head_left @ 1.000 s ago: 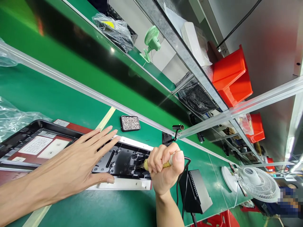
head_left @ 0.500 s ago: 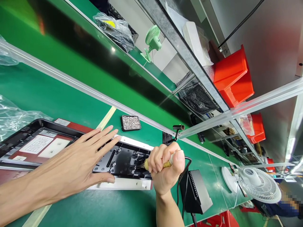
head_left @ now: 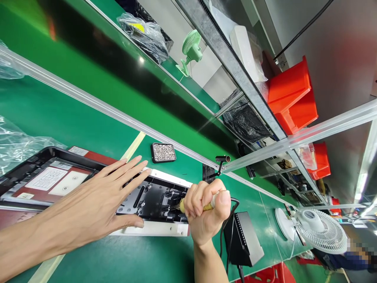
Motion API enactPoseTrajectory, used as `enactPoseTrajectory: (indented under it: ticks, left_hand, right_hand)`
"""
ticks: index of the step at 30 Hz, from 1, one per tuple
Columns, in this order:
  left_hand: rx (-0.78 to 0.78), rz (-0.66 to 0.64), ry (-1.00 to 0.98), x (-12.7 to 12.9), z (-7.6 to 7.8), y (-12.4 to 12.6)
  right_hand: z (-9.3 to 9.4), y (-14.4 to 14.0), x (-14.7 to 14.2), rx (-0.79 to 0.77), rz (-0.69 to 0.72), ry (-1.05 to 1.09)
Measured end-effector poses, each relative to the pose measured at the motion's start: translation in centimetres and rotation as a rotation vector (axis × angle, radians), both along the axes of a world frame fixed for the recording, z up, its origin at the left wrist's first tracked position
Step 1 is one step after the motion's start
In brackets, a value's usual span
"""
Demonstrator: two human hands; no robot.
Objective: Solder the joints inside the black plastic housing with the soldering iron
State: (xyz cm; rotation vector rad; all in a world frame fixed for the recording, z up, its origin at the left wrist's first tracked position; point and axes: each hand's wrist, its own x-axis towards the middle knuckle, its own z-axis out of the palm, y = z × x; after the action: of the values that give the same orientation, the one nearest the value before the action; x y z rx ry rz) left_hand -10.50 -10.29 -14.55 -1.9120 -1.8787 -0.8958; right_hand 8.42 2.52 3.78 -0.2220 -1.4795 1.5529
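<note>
My left hand [head_left: 97, 200] lies flat with fingers spread over a black plastic housing [head_left: 153, 198], its palm covering the middle of the part. In my right hand [head_left: 207, 208], a fist is wrapped round the yellow handle of a corded tool that looks like a soldering iron [head_left: 182, 206]. The tip reaches down into the right end of the housing; what it touches is too small to make out. A white and dark-red fixture [head_left: 165, 228] holds the housing on the green bench. Printed paper labels [head_left: 47, 179] show through the frame's left opening.
Behind the housing sits a small black tray [head_left: 163, 152] of tiny metal pieces. A black box [head_left: 244, 237] with cables stands to the right, then a white fan [head_left: 319, 230]. Clear plastic wrap [head_left: 20, 143] lies left. Red bins [head_left: 293, 94] hang on the metal rack above.
Both hands and the tool hold practically the same position over the housing. Only a very slight shift of the whole view shows.
</note>
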Motion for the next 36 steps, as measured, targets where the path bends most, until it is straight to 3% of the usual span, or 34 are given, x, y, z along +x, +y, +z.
enactPoseTrajectory:
  ticks: [18, 36]
  left_hand:
    - [-0.023, -0.026, -0.091, 0.03, -0.67, 0.19]
    - [0.002, -0.018, -0.054, 0.02, 0.03, 0.13]
  right_hand:
    - [0.1, -0.23, -0.06, 0.003, -0.014, -0.003]
    - [0.17, -0.06, 0.19, 0.036, -0.044, -0.027]
